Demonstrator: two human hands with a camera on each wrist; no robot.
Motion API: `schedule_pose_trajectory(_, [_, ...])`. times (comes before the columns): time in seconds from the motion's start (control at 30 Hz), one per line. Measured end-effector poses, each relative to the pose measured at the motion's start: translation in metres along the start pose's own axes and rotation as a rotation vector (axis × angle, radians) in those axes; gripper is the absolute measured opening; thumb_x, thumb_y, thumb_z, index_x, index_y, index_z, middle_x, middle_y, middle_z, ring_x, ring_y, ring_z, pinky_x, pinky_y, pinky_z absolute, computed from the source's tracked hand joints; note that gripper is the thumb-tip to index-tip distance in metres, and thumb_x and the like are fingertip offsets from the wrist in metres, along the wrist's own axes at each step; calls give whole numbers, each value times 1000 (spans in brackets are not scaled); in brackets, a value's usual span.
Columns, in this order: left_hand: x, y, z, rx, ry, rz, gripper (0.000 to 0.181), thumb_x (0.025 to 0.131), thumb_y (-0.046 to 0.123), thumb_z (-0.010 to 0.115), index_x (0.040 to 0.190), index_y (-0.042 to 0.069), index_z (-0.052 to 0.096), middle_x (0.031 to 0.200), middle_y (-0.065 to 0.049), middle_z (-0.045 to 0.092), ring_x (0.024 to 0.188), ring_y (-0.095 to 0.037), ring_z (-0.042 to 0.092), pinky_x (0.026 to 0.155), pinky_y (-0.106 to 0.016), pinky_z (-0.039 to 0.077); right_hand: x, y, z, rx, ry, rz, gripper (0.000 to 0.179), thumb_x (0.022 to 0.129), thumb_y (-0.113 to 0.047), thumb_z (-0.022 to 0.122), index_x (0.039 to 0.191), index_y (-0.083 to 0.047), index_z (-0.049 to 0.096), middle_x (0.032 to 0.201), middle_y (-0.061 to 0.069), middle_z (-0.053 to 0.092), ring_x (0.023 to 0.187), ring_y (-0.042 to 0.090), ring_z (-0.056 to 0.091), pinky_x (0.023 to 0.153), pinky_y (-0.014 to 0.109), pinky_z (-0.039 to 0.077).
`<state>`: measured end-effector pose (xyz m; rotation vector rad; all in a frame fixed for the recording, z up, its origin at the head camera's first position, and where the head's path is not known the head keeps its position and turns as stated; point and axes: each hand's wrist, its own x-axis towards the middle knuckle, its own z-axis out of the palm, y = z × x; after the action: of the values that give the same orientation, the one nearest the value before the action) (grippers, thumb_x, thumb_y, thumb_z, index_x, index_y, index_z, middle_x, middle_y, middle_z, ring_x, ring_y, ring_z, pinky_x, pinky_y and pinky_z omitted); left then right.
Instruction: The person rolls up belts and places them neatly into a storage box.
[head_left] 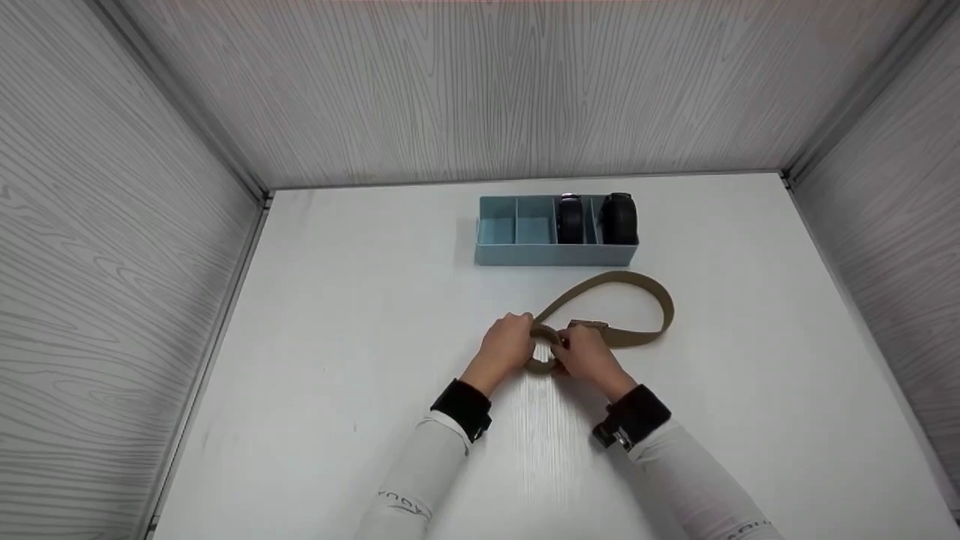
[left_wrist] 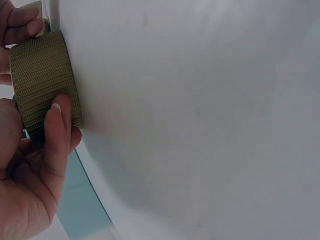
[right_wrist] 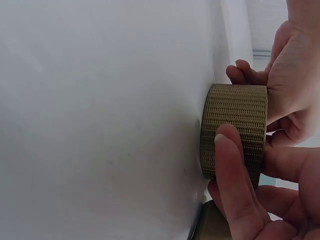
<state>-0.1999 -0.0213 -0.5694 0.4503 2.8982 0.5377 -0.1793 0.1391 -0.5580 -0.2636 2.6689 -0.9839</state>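
Observation:
An olive woven webbing belt lies on the white table, one part wound into a standing-edge coil and the rest in a wide loop to the right. My left hand grips the coil's left side, fingers along its outer face. From the right, my right hand pinches the same coil, one finger laid across the ribbed webbing in the right wrist view. Just beyond the right hand shows the belt's buckle, partly covered by it. The coil's inner turns are mostly hidden by fingers.
Behind the belt stands a light blue divided box. Its right-hand compartments hold two black rounded items, one left of the other. Grey wood-grain panels enclose the white table at the back and both sides.

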Motion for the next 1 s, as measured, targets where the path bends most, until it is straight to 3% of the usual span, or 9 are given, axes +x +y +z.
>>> schedule_pose_trajectory(0.23, [2,-4,1,59,29,50,7,89,8,63,92,3,66,86,-13,67,78,-27,67,63,-36,52,3,-1,1,-48,14,-55,18,96,-4,57,79,-3,65,76,6,53,63,17,54,58,31,45])
schedule_pose_trajectory(0.47, [4,-3,2,40,42,44,7,89,5,60,92,1,66,85,-15,67,78,-29,68,63,-37,53,2,-2,2,31,100,28,15,96,-9,59,88,-1,69,67,4,60,54,14,57,53,30,46])
schedule_pose_trajectory(0.6, [4,-3,1,33,42,42,5,87,6,62,91,3,65,84,-15,67,77,-29,68,62,-38,53,4,1,2,31,71,40,16,96,-7,57,87,-1,69,67,3,59,55,13,56,54,28,46])
schedule_pose_trajectory(0.73, [3,-3,1,55,48,58,7,86,11,67,83,5,64,78,-11,66,71,-26,66,58,-38,51,8,4,2,-22,60,-31,17,96,-4,56,87,-2,70,70,4,57,60,17,54,57,31,44])
schedule_pose_trajectory(0.87, [3,-1,2,66,50,81,9,87,9,66,79,5,65,75,-10,66,67,-24,65,55,-36,50,8,8,1,-51,68,-87,15,96,-6,57,97,-2,71,76,4,58,67,18,54,63,34,44])
schedule_pose_trajectory(1.0, [4,2,3,52,55,58,7,87,5,61,83,3,67,78,-13,67,69,-26,67,55,-36,51,3,8,1,-22,68,-34,14,97,-12,59,88,-3,66,71,3,55,64,18,53,62,34,44])
